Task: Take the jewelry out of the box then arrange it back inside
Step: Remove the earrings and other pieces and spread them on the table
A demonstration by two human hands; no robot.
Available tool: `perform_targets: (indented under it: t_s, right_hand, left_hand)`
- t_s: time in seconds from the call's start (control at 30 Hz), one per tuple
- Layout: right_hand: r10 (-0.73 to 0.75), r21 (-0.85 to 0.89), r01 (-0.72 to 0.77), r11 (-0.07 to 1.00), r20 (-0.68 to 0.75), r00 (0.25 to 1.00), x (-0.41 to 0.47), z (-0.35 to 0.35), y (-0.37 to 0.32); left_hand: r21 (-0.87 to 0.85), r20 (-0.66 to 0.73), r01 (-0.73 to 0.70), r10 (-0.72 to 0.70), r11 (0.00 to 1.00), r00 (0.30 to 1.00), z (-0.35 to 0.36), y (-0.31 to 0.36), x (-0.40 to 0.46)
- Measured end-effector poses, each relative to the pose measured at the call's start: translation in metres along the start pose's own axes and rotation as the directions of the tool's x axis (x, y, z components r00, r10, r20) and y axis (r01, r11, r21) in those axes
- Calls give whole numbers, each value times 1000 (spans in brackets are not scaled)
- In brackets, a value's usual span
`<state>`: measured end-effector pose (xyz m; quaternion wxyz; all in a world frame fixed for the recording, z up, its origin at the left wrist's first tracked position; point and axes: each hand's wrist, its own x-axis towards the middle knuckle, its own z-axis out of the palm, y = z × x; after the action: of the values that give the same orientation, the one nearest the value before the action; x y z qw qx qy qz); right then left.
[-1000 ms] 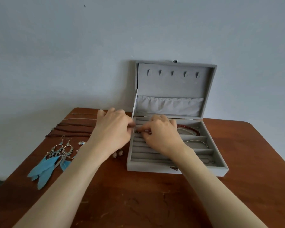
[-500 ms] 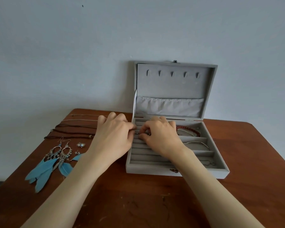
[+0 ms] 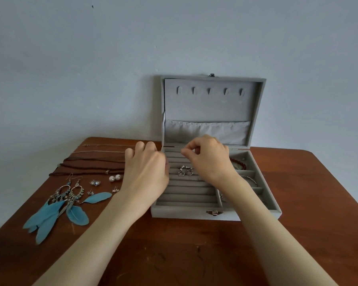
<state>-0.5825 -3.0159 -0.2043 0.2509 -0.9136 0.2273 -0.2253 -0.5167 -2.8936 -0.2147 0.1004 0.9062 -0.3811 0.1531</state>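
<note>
silver earrings (image 3: 185,171) in box (image 3: 194,213), below right fingers (image 3: 187,153)

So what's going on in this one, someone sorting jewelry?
A person works over an open grey jewelry box on a wooden table. The right hand is raised above the ring rolls with thumb and forefinger pinched together; whether it holds anything is too small to tell. The left hand rests curled at the box's left edge. A pair of sparkly earrings sits in the rolls. Feather earrings, pearl studs and brown cord necklaces lie on the table to the left.
</note>
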Motion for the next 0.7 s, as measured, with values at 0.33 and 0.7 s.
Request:
perform_targets:
  t_s: [0.33,0.7]
  right_hand:
    - [35,44,-36,998,29,999,0,-7,0]
    - [-3,205,-9,979,60,998,-5,-6,-8]
  left_hand:
    - [-65,242,27,-10,998,970,-14,-2,20]
    - [-384,41,42,-28,922,999,-26,-21,5]
